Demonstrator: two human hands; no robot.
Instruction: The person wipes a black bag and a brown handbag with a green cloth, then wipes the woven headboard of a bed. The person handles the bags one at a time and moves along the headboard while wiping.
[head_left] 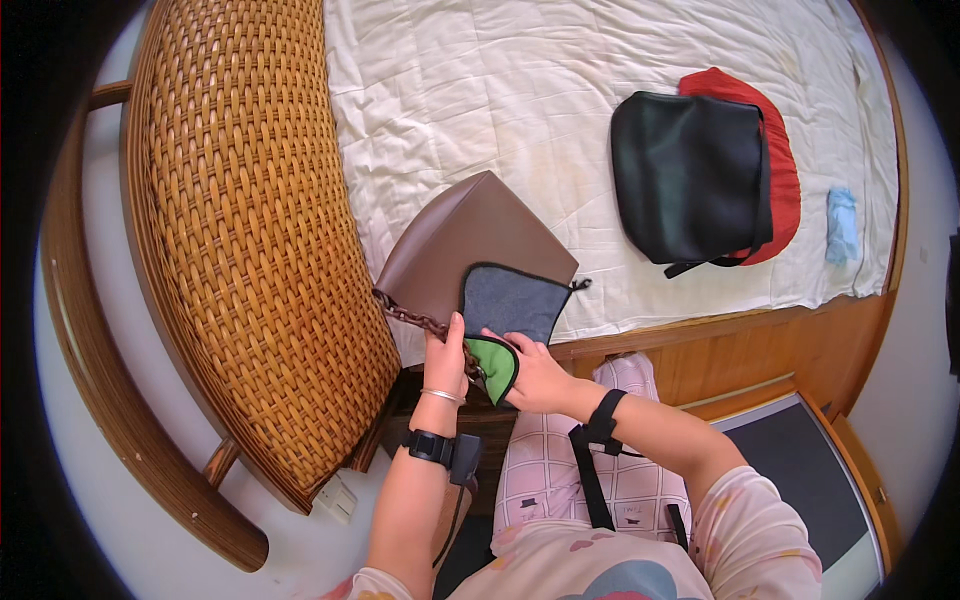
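A brown handbag (470,235) lies on the edge of the bed, with a brown chain strap (412,318) running from its left corner toward me. My left hand (447,358) is closed on the chain, thumb up. A cleaning cloth (510,300), grey on one side with black edging, rests against the bag's near side. Its folded-over end shows a green side, and the lower chain lies against it. My right hand (537,373) grips the cloth at the fold; its fingertips are partly hidden.
A black bag (690,175) lies on a red bag (785,190) to the right on the white sheet (560,60). Farther right is a light blue packet (842,226). The woven headboard (250,200) rises at left; a wooden bed edge (720,328) runs before my knees.
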